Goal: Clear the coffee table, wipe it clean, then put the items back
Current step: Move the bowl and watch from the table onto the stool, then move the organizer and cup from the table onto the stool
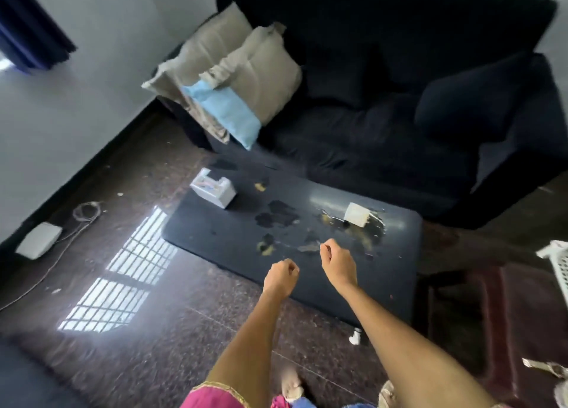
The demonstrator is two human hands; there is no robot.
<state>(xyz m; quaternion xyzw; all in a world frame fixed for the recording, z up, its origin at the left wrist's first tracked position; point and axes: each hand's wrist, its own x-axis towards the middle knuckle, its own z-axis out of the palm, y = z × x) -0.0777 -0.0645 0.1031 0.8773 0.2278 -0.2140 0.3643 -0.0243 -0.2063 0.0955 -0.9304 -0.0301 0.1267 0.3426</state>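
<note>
Speckled dark floor (pixel 172 340) filled the near part of my view, with bright window light mirrored on it in a grid. Both my bare arms reached forward over it. My left hand (pixel 281 277) hovered at the near edge of the surface (pixel 215 235), fingers curled into a loose fist with nothing in it. My right hand (pixel 338 264) hung just beside it, over the surface, fingers likewise curled and holding nothing that I could see.

That surface, a low dark coffee table, was dirty: dark blotches (pixel 278 217) near its middle, yellowish crumbs (pixel 266 247) close to my hands, and a wet, messy spill (pixel 365 232) toward the right. A small white block (pixel 356 214) sat in that spill. At the far left corner stood a white box (pixel 213 190), well apart from the block.

On the floor to the left lay a white device (pixel 38 240) with a cable (pixel 86 212). Beyond the surface stood a dark sofa (pixel 399 100), with two beige cushions (pixel 233 69) and a light blue cloth (pixel 227 112) piled on its left end.
</note>
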